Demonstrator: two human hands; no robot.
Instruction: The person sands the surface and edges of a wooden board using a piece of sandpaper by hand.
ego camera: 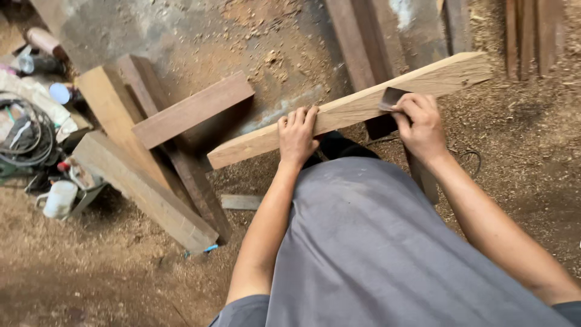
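A long pale wooden plank (357, 106) runs diagonally from lower left to upper right above my grey-clad lap. My left hand (296, 136) grips the plank's near edge at its middle, fingers curled over the top. My right hand (420, 124) presses a small dark flat piece, like sandpaper or a scraper (391, 97), against the plank further right. The piece is partly covered by my fingers.
Several darker timber beams (151, 163) lie crossed on the sawdust floor at left. Beyond them sit a white mug (59, 198), coiled cable (27, 136) and bottles. More boards (535, 36) lean at the top right. Sawdust covers the ground.
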